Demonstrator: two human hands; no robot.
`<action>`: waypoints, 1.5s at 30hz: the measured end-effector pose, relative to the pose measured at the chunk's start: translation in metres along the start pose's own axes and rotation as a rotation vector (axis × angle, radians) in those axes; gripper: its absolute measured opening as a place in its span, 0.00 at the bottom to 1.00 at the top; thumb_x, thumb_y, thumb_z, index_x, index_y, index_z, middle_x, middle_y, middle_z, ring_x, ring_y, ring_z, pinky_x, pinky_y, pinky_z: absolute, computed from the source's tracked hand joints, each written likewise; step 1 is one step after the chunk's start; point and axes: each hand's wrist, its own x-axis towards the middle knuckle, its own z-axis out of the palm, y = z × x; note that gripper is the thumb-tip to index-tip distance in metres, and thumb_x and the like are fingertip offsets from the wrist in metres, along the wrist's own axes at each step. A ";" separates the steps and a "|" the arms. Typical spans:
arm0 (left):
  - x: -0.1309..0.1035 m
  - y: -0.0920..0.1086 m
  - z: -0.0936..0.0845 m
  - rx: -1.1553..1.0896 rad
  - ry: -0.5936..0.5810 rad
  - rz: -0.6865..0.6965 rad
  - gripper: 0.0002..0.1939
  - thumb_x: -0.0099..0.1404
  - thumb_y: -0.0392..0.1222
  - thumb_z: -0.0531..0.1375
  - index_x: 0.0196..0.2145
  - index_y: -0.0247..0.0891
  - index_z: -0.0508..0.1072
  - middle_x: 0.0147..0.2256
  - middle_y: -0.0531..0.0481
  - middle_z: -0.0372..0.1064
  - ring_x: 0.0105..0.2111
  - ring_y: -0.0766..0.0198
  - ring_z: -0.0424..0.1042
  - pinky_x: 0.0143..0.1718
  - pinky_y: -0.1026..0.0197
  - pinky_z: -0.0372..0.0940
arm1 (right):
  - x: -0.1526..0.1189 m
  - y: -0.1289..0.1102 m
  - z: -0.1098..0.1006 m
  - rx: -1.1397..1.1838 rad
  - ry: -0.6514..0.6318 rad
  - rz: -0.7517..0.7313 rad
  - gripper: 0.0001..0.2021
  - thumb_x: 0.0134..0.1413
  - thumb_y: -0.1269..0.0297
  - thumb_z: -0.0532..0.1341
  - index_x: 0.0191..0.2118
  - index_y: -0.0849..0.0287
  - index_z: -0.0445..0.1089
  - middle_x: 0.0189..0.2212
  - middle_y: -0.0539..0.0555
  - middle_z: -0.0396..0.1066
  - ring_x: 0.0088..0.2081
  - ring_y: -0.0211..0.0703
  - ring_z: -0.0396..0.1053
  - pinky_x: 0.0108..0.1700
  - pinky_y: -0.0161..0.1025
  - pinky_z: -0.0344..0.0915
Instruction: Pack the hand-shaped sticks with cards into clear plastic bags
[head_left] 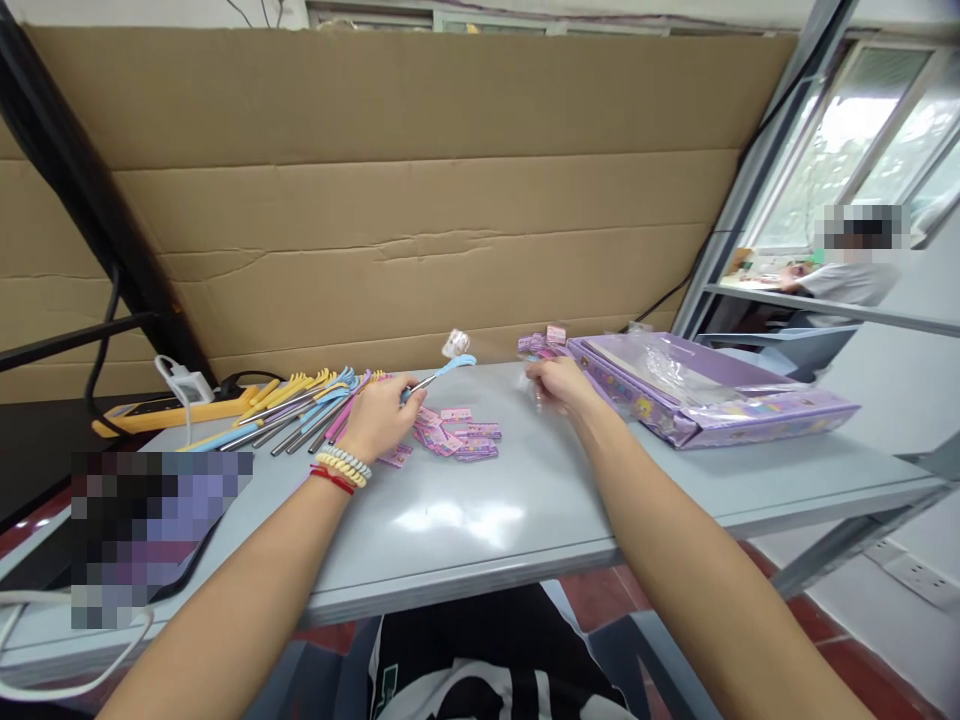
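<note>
I can't read any words or numbers here. Little pink and purple labels [450,440] lie in a messy pile on the gray desk [555,500], closer to its back edge than its front edge. They have tiny marks, too small to read. More labels [555,336] sit by the back edge, next to the left corner of the purple box [750,424]. The box has colored pictures on its side, but I can't make out any letters. Blurry squares cover the dark phone-like thing [196,560] at the desk's left end, hiding any writing.
</note>
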 end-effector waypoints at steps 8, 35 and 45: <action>-0.002 0.003 -0.002 -0.144 -0.055 0.116 0.13 0.63 0.44 0.51 0.37 0.39 0.73 0.34 0.49 0.75 0.33 0.61 0.72 0.35 0.61 0.63 | -0.024 -0.010 0.036 0.548 -0.106 -0.013 0.14 0.39 0.79 0.60 0.23 0.57 0.53 0.25 0.54 0.72 0.30 0.47 0.73 0.28 0.43 0.72; -0.005 0.003 0.009 -0.109 0.001 0.133 0.09 0.63 0.44 0.54 0.35 0.39 0.72 0.34 0.47 0.74 0.34 0.59 0.71 0.35 0.59 0.63 | -0.051 -0.021 0.049 0.672 -0.481 -0.040 0.20 0.60 0.51 0.39 0.42 0.56 0.62 0.40 0.58 0.73 0.47 0.49 0.69 0.49 0.53 0.62; -0.004 0.008 0.009 -0.148 0.071 0.175 0.06 0.62 0.41 0.56 0.34 0.37 0.71 0.33 0.48 0.73 0.33 0.61 0.71 0.34 0.60 0.63 | -0.063 -0.012 0.070 0.652 -0.618 0.053 0.16 0.61 0.52 0.46 0.36 0.56 0.65 0.32 0.54 0.75 0.39 0.45 0.72 0.43 0.48 0.66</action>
